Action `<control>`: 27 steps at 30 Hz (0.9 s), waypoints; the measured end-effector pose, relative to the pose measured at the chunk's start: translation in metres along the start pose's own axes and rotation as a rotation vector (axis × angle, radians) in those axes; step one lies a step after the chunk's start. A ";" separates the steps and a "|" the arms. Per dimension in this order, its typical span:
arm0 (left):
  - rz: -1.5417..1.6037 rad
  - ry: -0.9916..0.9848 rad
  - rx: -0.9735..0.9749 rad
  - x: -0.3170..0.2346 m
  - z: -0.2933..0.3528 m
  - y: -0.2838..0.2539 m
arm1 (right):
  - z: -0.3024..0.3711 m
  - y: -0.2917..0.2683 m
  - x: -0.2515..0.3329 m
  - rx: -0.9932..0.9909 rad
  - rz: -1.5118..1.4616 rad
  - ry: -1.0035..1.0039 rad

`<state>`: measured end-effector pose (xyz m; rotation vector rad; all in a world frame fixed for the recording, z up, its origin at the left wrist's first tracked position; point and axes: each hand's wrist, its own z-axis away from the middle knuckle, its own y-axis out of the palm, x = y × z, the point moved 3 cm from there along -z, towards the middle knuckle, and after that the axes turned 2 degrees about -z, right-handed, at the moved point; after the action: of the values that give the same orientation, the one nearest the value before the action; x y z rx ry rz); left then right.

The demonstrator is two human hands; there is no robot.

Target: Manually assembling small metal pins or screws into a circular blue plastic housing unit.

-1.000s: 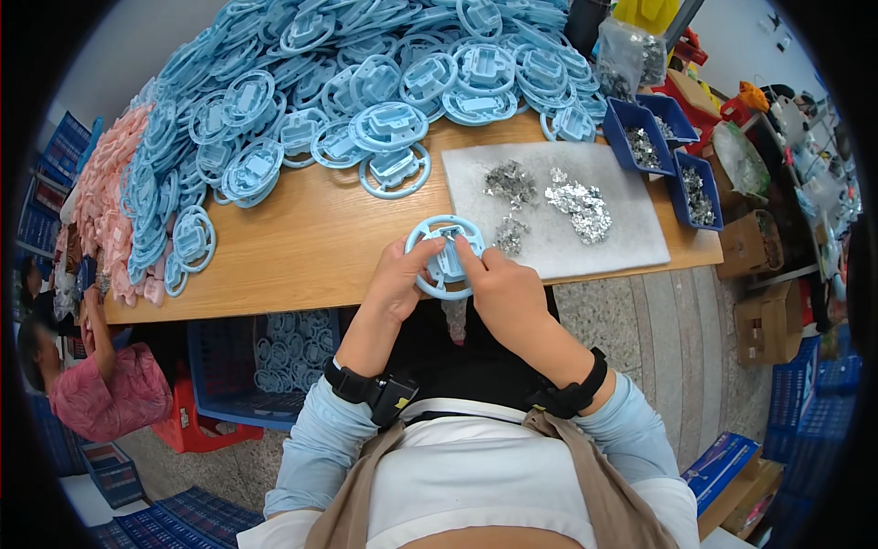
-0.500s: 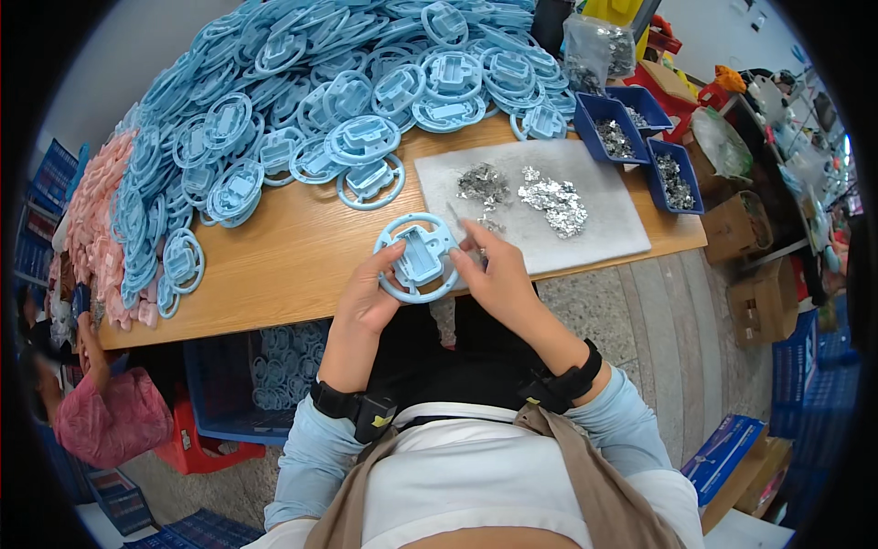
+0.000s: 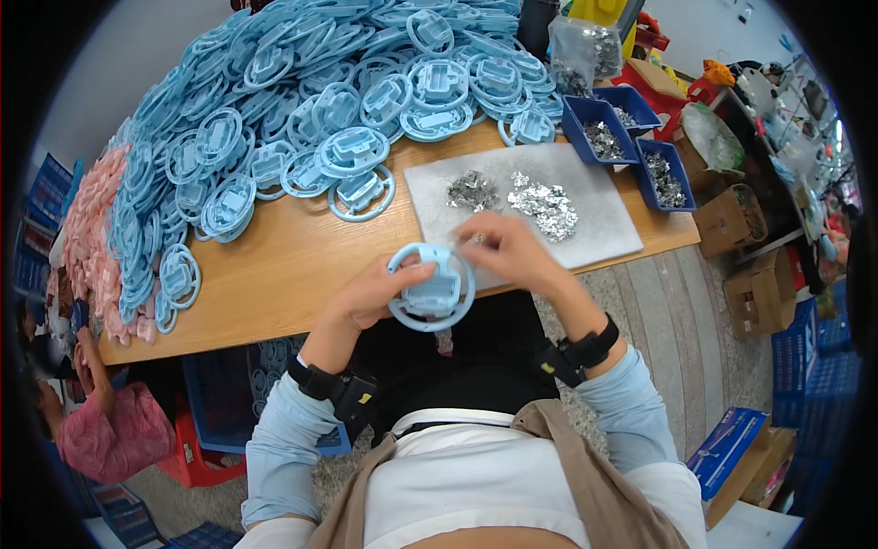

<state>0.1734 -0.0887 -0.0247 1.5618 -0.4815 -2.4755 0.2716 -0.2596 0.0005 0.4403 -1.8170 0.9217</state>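
My left hand [image 3: 375,291] grips the left side of a light blue plastic steering-wheel-shaped part [image 3: 433,291], thumb across its face. The part is a round ring with a boxy centre, held in front of the table edge. My right hand [image 3: 501,245] is at the ring's upper right, fingers curled and pinched together. Whatever sits between its fingertips is too small and blurred to tell. Just beyond it, on a white foam pad [image 3: 608,215], lie a dull grey heap of small metal pieces [image 3: 473,191] and a shinier heap of silver pieces [image 3: 546,209].
A large pile of blue wheel parts [image 3: 302,110] covers the table's far and left side, beside pink parts [image 3: 91,238]. Blue bins [image 3: 599,131] of metal pieces stand at the right. Beneath the table is a blue crate [image 3: 215,403]. Another person's pink sleeve [image 3: 114,435] shows at left.
The wheel part has moved slightly nearer me and been turned in my left hand. My right hand has come off its right rim, up to its upper right. The whole view has shifted slightly.
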 end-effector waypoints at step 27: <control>0.359 0.247 -0.308 0.016 -0.002 -0.001 | -0.001 -0.062 -0.023 0.170 0.352 0.123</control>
<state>0.1681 -0.0928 -0.0393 1.4777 -0.2928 -1.9522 0.3227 -0.3015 0.0040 0.1638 -1.7388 1.3225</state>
